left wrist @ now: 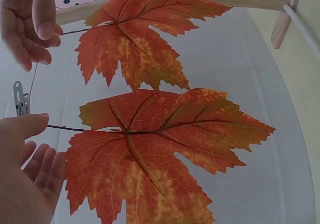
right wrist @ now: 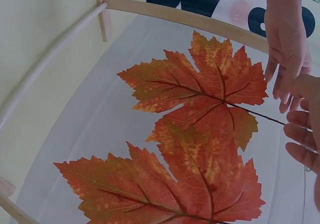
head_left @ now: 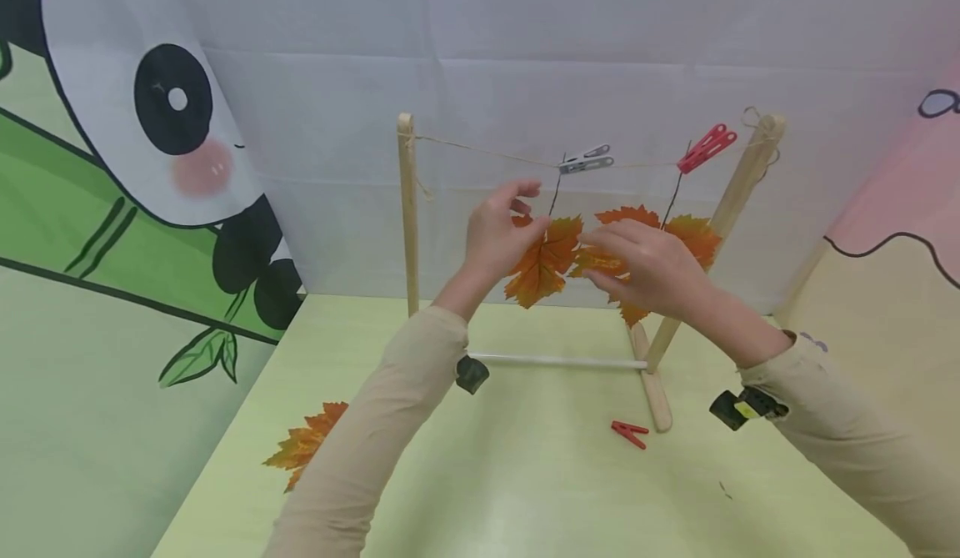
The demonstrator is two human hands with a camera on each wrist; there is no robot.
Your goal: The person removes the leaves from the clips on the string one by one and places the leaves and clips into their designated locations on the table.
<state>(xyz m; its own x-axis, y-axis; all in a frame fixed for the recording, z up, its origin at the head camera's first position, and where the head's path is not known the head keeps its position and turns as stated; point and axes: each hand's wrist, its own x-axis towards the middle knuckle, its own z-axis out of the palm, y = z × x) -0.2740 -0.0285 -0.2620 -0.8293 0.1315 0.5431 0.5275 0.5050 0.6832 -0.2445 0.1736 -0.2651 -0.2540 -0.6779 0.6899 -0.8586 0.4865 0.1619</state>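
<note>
Orange leaves (head_left: 546, 268) hang clipped to the string (head_left: 480, 151); I see both hands (head_left: 497, 237) (head_left: 651, 268) loosely open near them, gripping nothing; a brush could tug a stem (head_left: 557, 191) from the grey clip (head_left: 577, 163)

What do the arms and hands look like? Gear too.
Left hand and right hand: bare, no gloves. Left sleeve, right sleeve: long, plain beige. Left camera: small, black. Right camera: black, yellow patch.
</note>
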